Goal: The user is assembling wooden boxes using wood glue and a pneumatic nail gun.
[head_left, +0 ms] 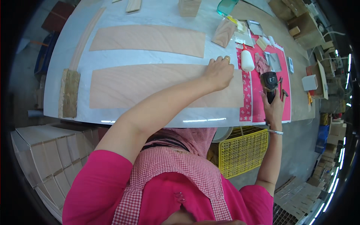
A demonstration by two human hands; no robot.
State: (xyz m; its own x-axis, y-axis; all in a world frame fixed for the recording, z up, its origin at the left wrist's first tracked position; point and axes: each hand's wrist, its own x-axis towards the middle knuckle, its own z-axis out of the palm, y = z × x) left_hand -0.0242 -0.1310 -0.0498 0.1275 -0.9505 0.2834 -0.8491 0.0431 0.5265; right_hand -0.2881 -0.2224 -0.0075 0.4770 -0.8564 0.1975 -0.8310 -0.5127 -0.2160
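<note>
My left hand (220, 74) is closed, knuckles up, over the right end of a long pale wooden board (150, 86). Whatever its curled fingers may hold is hidden beneath them. Over the pink mat (258, 108) on the right, my right hand (274, 107) grips the handle of a black hand-held power tool (269, 80) with a rounded head; its exact kind I cannot make out. Beyond the first board lies a second, narrower wooden board (150, 39). A white squeeze bottle (247, 60) with a red tip is between my hands, farther from me.
A pink cloth (261, 63), a metal tray (273, 62) and dark hand tools (284, 92) lie around the power tool. A small wooden block (224, 33) is farther back. A rough wooden bar (69, 93) sits at the left edge. Below the table stands a yellow crate (243, 152).
</note>
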